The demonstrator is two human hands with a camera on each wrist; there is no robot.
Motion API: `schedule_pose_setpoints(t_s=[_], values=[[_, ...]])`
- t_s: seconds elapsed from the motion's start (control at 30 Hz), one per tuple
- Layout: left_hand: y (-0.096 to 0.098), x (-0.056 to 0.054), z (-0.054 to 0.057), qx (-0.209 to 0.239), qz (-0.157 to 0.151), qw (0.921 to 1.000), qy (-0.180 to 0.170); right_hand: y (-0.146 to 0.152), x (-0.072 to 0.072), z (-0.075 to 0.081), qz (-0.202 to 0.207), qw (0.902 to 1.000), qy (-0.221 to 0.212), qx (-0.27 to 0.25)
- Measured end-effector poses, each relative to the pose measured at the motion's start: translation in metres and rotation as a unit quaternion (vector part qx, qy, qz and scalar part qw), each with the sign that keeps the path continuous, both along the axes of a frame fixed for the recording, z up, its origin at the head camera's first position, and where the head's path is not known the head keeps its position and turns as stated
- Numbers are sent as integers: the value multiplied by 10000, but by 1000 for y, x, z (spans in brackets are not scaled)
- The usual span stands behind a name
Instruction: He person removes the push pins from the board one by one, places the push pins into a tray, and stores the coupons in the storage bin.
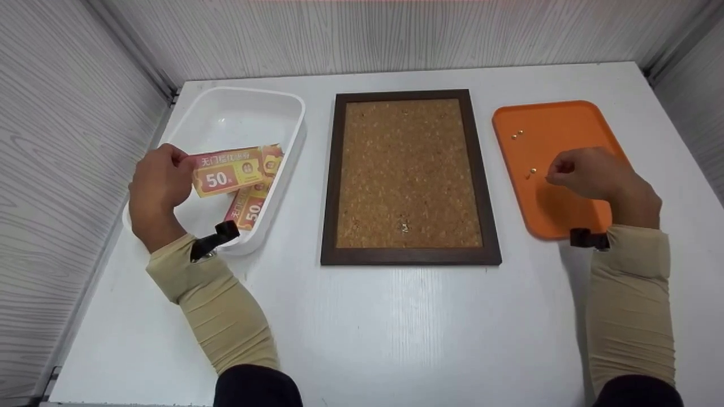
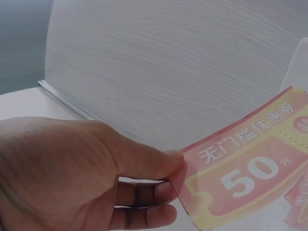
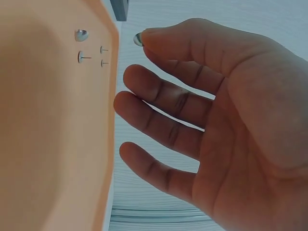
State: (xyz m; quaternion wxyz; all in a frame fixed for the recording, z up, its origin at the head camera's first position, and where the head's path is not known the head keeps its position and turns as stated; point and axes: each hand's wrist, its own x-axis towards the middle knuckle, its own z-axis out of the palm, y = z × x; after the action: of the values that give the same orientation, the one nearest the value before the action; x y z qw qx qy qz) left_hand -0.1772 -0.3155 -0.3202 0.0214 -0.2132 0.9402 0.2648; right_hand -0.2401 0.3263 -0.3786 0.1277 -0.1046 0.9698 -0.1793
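Observation:
My left hand (image 1: 161,183) pinches a red and yellow 50 coupon (image 1: 226,172) by its left end, thumb on top, over the white bin (image 1: 301,121). Another coupon (image 1: 247,210) lies inside the bin, partly covered by the held one. On the other side, my right hand (image 1: 594,172) is above the orange tray (image 1: 571,121). Thumb and index finger grip a thumbtack (image 3: 138,39), its shiny head showing at the fingertips in the right wrist view; the other fingers are spread loosely. Several thumbtacks (image 3: 81,57) lie on the tray.
Between the bin and the tray, a cork board (image 1: 407,175) in a dark brown frame (image 1: 410,256) lies flat on the white table (image 1: 407,333). A few small shiny spots (image 1: 404,227) show on the cork. Pale wood-grain panels (image 1: 367,39) enclose the back and sides.

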Motion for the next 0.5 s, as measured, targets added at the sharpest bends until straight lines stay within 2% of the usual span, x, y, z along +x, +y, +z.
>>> schedule_pose_setpoints(t_s=[0.23,0.5], values=[[-2,-2,-4,-26,-68,10000,-58,2,-1,-2,6,9998,-178,29],[-6,2,-8,-34,-195,9996,-214,3,-3,-8,120,9994,-306,108]])
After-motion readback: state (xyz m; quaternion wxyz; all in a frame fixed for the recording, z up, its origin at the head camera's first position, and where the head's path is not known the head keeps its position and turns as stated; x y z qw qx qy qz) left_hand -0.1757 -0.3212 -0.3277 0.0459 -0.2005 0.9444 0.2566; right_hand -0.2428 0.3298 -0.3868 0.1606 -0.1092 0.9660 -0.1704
